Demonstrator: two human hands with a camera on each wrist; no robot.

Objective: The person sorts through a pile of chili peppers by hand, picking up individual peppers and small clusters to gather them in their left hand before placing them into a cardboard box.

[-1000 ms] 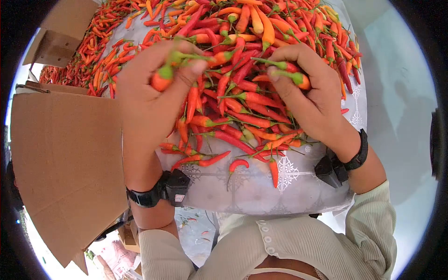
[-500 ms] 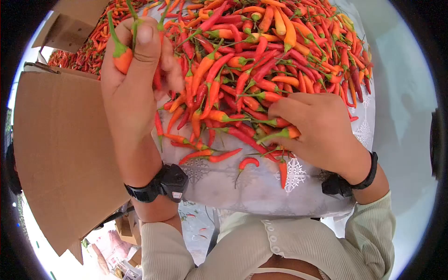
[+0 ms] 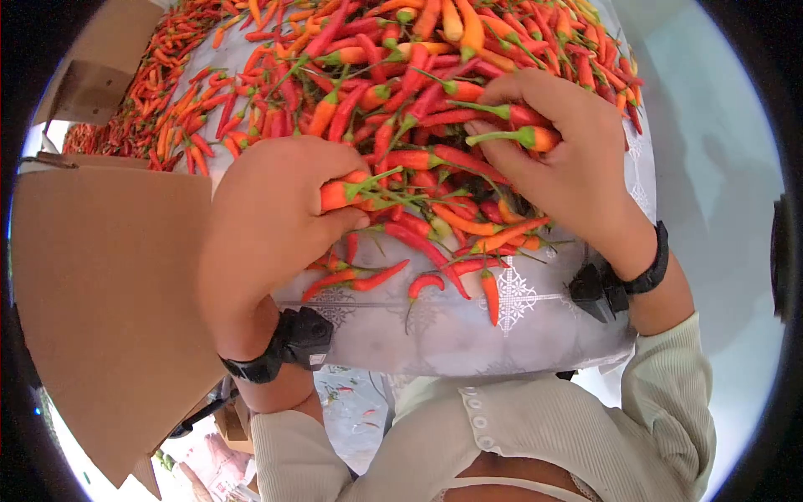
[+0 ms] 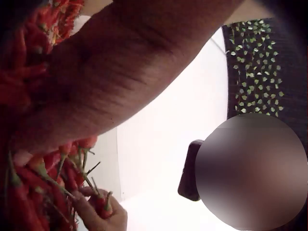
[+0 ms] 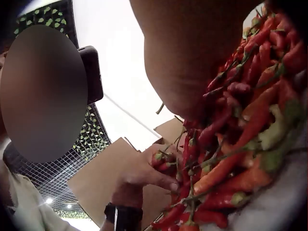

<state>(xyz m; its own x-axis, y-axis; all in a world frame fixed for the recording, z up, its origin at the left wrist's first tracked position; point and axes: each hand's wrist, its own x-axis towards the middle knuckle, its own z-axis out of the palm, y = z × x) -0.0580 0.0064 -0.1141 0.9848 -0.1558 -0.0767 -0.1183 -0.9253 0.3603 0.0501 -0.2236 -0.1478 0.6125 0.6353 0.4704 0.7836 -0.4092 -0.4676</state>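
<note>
Red and orange chili peppers [image 3: 410, 238] lie heaped on a patterned white cloth [image 3: 435, 335]. At the near left of the heap, my left hand [image 3: 268, 209] grips several chilies [image 3: 339, 194] in its curled fingers, their green stems pointing right. My right hand [image 3: 577, 155] holds chilies [image 3: 535, 138] between thumb and fingers on the right side, stems pointing left. Across the heap, the left wrist view catches the right hand [image 4: 108, 219] with chilies at its fingers. From the right wrist, the left hand [image 5: 139, 175] appears beside the heap, holding chilies.
A tall cardboard box flap [image 3: 109, 309] stands close on the left, with another cardboard piece [image 3: 96, 79] behind it. More chilies [image 3: 117, 134] spread at the far left. A pale wall [image 3: 711, 209] borders the right side. Loose chilies [image 3: 490, 297] lie near the front edge.
My left hand has come down from its raised place at the upper left to the near side of the heap, still gripping chilies. My right hand has risen from the lower heap with chilies.
</note>
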